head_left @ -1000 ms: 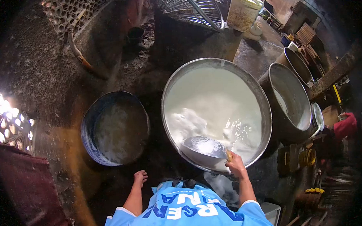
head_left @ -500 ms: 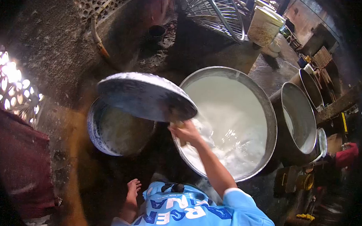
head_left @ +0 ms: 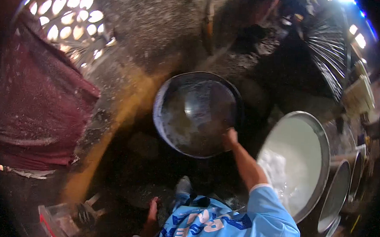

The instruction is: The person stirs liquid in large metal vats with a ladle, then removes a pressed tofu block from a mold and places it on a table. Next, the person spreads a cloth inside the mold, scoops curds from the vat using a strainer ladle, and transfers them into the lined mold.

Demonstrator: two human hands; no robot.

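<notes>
Pot [head_left: 157,113] | right hand [head_left: 230,139] at right rim, grip unclear | vat [head_left: 325,162] apart, gap between

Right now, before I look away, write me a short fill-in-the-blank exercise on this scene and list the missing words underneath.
1. Of the left hand and the right hand, the ____ one is nearer the dark pot.
2. The liquid in the big tub is ____.
3. The shirt is light ____.

Missing words: right; white; blue.
</notes>
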